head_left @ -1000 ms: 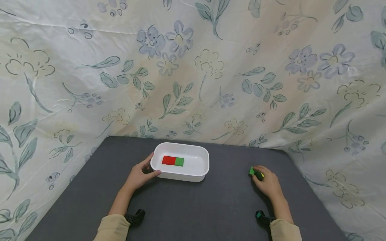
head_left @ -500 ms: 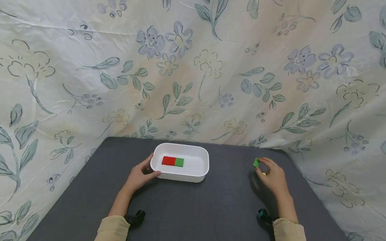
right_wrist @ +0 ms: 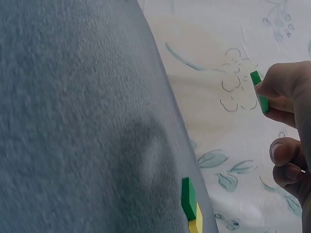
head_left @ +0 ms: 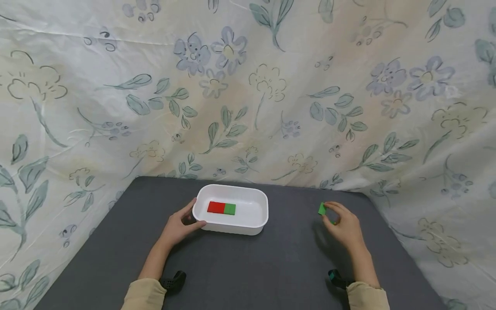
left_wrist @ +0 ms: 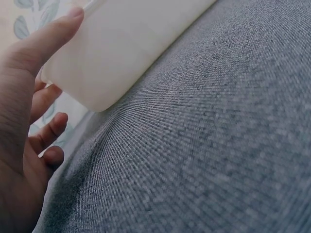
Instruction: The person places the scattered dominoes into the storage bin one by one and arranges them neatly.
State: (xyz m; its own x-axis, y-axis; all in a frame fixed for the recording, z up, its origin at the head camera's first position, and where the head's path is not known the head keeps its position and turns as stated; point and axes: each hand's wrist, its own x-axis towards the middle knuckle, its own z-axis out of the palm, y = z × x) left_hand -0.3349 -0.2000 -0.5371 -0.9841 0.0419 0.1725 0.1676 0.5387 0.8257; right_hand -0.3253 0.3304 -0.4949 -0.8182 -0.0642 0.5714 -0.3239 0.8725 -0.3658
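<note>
A white plastic tub (head_left: 236, 228) stands on the table with a red block (head_left: 215, 207) and a green block (head_left: 230, 209) lying end to end in it. My left hand (head_left: 180, 226) holds the tub's left end, thumb on the near side and fingers round the corner. In the left wrist view, the thumb (left_wrist: 53, 36) lies along the tub's wall (left_wrist: 107, 63). Off to the right, my right hand (head_left: 345, 224) pinches a flat green block (head_left: 322, 209) between thumb and fingers, raised above the table. The right wrist view shows this green block (right_wrist: 261, 94) at the fingertips.
Below the right hand, another green block (right_wrist: 189, 199) lies on the table touching a yellow block (right_wrist: 196, 223); in the head view the hand mostly hides them. Dark grey cloth (head_left: 267, 262) covers the table. A floral curtain (head_left: 271, 107) hangs behind the far edge.
My right hand has lifted the green block off the table, apart from the pieces beneath, then shifted slightly left. My left hand and the tub have stayed in place.
</note>
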